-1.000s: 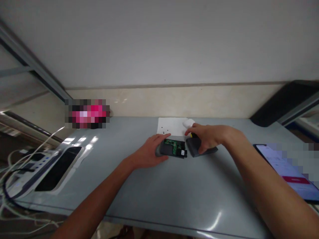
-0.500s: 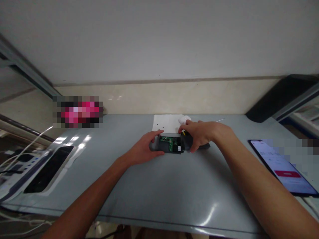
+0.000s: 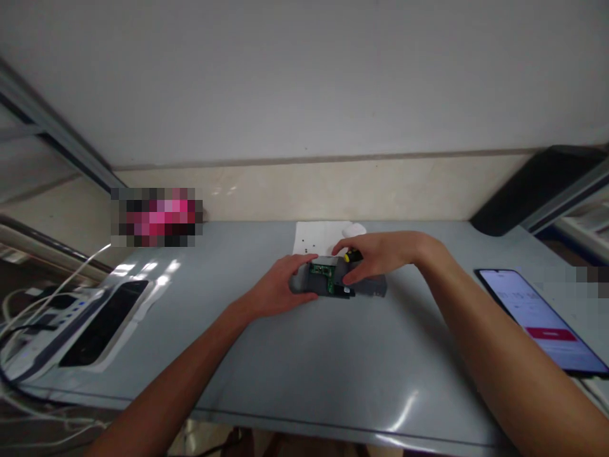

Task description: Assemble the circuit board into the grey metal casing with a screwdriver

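Observation:
A grey electronic device (image 3: 316,282) with its casing opened lies lengthwise near the middle of the table. A green circuit board (image 3: 329,277) shows inside it. My left hand (image 3: 280,289) grips the casing's left end, thumb on the near edge and fingers on the far one. Over the right half, my right hand (image 3: 373,254) reaches down with thumb and fingertips at the device. Tucked in that same hand is a screwdriver (image 3: 353,255) with a black and yellow handle; its shaft is hidden. Beneath the right wrist the grey right end (image 3: 373,287) sticks out.
Behind the device lies a white sheet (image 3: 309,235) with several small dark screws on it, a white rounded object (image 3: 354,230) at its corner. A lit phone (image 3: 537,317) is at right. At left are a dark phone-like slab (image 3: 107,324) and a power strip (image 3: 52,330) with cables.
My right hand has shifted left, its fingers now over the circuit board, and the screwdriver's yellow handle end shows more. My left hand keeps its hold. The view has shifted slightly.

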The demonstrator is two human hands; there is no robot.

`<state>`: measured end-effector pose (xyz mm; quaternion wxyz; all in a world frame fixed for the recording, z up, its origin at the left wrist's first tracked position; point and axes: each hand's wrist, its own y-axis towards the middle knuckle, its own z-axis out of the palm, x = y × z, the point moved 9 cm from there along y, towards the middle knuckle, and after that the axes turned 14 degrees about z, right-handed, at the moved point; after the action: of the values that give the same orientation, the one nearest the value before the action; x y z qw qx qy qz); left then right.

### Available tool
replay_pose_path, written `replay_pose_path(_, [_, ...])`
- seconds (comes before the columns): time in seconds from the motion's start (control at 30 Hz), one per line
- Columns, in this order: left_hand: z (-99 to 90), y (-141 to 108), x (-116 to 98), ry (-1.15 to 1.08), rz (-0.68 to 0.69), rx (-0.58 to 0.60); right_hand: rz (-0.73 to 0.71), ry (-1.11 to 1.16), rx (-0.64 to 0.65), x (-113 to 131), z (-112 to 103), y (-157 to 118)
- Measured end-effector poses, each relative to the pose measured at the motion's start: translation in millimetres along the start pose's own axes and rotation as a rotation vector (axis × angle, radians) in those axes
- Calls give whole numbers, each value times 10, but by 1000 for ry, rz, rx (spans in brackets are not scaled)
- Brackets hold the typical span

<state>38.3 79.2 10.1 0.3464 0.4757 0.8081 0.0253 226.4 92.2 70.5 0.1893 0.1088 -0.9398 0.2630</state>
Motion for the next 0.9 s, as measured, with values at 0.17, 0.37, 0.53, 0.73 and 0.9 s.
replay_pose_path(0.17, [0, 9, 5, -8, -15, -10, -53, -73, 45, 242, 247, 96])
replay_pose_path(0.37, [21, 2, 71, -49, -69, -16, -103, -174, -64, 411, 368, 141])
replay_pose_path(0.53, [39, 22, 109, -126, -99, -14, -148, -117, -69, 492, 425, 192])
replay_pose_path(0.73, [73, -8, 197, -230, -183, -23, -270, 63, -119, 542, 424, 252])
replay_pose_path(0.9, [62, -33, 207, -237, -200, -42, -309, 94, -92, 553, 426, 241])
